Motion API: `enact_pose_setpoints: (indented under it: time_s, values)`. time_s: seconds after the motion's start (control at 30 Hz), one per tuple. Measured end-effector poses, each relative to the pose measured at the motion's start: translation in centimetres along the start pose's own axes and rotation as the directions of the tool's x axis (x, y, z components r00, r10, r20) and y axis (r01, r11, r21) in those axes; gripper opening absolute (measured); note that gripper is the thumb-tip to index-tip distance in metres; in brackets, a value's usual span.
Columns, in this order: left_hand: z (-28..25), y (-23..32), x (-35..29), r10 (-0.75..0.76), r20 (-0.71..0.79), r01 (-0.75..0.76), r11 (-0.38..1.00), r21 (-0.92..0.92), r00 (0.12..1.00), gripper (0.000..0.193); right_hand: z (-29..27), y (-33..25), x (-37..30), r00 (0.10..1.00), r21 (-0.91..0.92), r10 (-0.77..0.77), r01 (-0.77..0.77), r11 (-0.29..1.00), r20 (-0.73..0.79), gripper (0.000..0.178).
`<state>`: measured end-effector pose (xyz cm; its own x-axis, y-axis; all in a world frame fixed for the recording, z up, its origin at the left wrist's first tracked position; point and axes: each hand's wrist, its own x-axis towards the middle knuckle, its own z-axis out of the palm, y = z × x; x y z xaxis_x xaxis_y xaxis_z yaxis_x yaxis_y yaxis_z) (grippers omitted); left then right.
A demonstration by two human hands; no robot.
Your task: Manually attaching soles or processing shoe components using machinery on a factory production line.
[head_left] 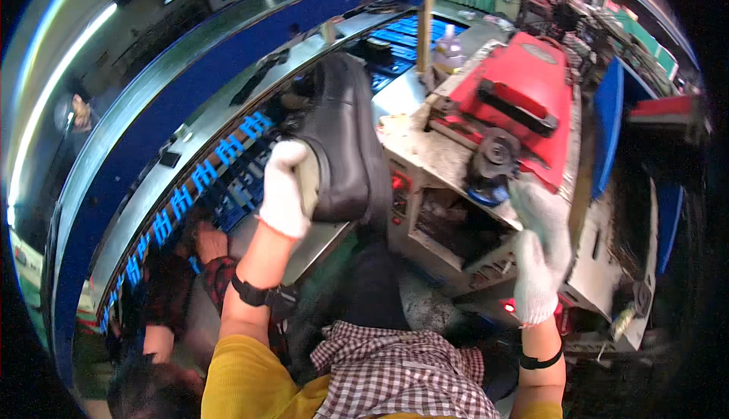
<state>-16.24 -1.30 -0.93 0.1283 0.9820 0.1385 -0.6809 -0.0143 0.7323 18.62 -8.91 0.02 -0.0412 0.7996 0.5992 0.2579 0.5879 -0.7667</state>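
A black boot (342,145) stands tilted up in front of me, a little left of the middle. My left hand (285,195), in a white glove, is closed on its left side, beside a pale beige patch (310,176). To the right, my right hand (543,248), also gloved in white, points forward with fingers stretched and thumb apart; motion blurs it somewhat. Nothing shows in its grasp. Just beyond its fingertips is a dark round machine part (497,154) with a blue rim; whether they touch, I cannot tell.
A machine with a red cover (524,92) and a black handle stands at the right, its front cavity dark. Along the left runs a conveyor with blue slats (201,180). A co-worker (163,328) sits at lower left. Behind the machine stands a bottle (449,48).
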Motion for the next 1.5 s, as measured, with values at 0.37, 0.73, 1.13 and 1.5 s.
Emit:
enact_pose_setpoints:
  time_s: [0.37,0.73,1.13,1.5]
  values:
    - [22.4,-10.2,-0.4,-0.288,0.387,0.265,0.958,0.114,0.876,0.064,-11.1,-7.1,-4.2,0.894,0.246,0.439,-0.448,0.859,0.093,0.101]
    - [35.3,-13.8,9.5,-0.055,0.744,-0.358,0.851,0.384,0.666,0.088,-32.9,-0.8,0.1,0.811,-0.355,0.436,-0.569,0.742,-0.390,0.089]
    - [49.6,-18.7,15.6,0.209,0.872,-0.889,0.231,0.396,0.443,0.076,-37.5,9.3,5.7,0.401,-0.840,0.872,-0.542,-0.022,-0.282,0.100]
    - [59.8,-18.5,25.1,-0.218,0.964,-0.763,-0.645,-0.026,0.152,0.029,-36.9,2.9,2.7,0.678,-0.871,0.700,-0.462,0.170,-0.223,0.086]
